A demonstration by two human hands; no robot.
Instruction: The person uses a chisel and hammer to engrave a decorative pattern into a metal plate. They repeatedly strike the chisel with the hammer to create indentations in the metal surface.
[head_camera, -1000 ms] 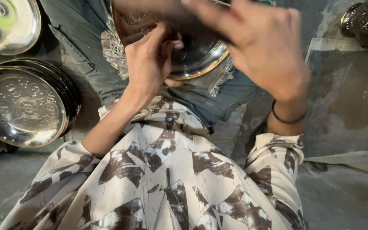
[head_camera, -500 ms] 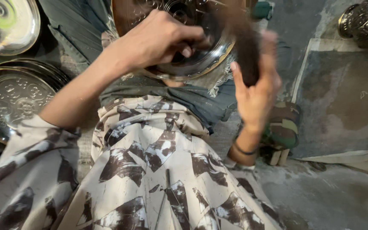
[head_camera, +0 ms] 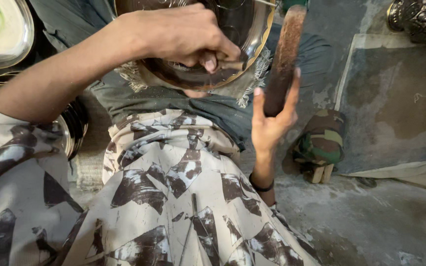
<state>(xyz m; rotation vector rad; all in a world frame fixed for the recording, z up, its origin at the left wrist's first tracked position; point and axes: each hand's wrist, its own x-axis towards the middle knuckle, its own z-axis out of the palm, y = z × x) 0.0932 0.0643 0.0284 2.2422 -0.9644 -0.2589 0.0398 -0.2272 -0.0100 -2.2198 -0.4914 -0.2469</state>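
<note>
Concrete floor (head_camera: 371,221), left hand (head_camera: 183,34) pressing punch (head_camera: 230,64) on metal plate (head_camera: 242,29), right hand (head_camera: 272,118) gripping mallet (head_camera: 284,54)

The left hand (head_camera: 183,37) closes its fingers on a short dark metal punch (head_camera: 232,64), its tip pressed against the inside of a round, shiny engraved brass bowl (head_camera: 242,29) resting on the lap over a fringed grey cloth (head_camera: 183,98). The right hand (head_camera: 272,123) holds a rusty brown wooden-looking mallet handle (head_camera: 284,59) upright just beside the bowl's rim. On the floor (head_camera: 371,221) at the left edge lie stacked silver embossed metal plates (head_camera: 72,128); a camouflage-patterned cloth bundle (head_camera: 321,143) sits to the right.
</note>
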